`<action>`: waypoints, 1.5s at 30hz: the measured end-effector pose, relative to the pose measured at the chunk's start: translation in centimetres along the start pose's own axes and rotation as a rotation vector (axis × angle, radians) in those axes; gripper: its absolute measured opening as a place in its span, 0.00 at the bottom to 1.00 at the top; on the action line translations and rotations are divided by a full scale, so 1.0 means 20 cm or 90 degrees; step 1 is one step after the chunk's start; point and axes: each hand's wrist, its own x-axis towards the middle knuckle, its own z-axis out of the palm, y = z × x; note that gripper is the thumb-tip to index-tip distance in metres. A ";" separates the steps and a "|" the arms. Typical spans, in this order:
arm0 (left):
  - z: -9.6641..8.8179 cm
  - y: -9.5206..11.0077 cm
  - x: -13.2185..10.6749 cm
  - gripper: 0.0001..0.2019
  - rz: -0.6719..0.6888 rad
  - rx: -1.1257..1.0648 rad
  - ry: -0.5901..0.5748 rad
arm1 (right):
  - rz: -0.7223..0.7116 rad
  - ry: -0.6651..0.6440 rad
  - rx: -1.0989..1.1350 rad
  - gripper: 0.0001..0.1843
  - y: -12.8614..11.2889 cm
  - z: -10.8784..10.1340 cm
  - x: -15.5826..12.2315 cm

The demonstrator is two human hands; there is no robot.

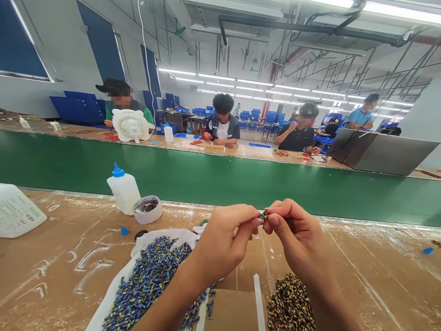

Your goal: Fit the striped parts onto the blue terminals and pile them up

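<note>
1. Blue-and-dark small part (263, 216): located between the fingertips of both hands, above the brown bench (62, 257); fine detail too small to tell.
2. Left hand (223, 236): thumb and forefinger pinching the blue side.
3. Right hand (298, 232): thumb and fingers pinching the dark side.
4. Blue-and-yellow pieces (148, 266): heaped on a white sheet (182, 236), beside the left forearm.
5. Brown-and-yellow pieces (289, 303): piled below the right hand.
6. Cardboard piece (232, 308): flat, between both heaps.
7. Blue-capped bottle (124, 192): just beside a white ring (155, 214).
</note>
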 end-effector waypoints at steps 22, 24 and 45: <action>-0.07 0.07 -0.03 0.14 -0.050 0.084 -0.055 | 0.003 -0.111 -0.049 0.10 0.03 0.03 -0.01; -0.08 0.07 -0.02 0.15 -0.078 0.058 -0.061 | -0.006 -0.094 -0.020 0.10 0.04 0.05 -0.01; -0.06 0.04 -0.02 0.14 -0.095 0.098 -0.041 | 0.129 -0.037 -0.010 0.11 0.03 0.01 0.01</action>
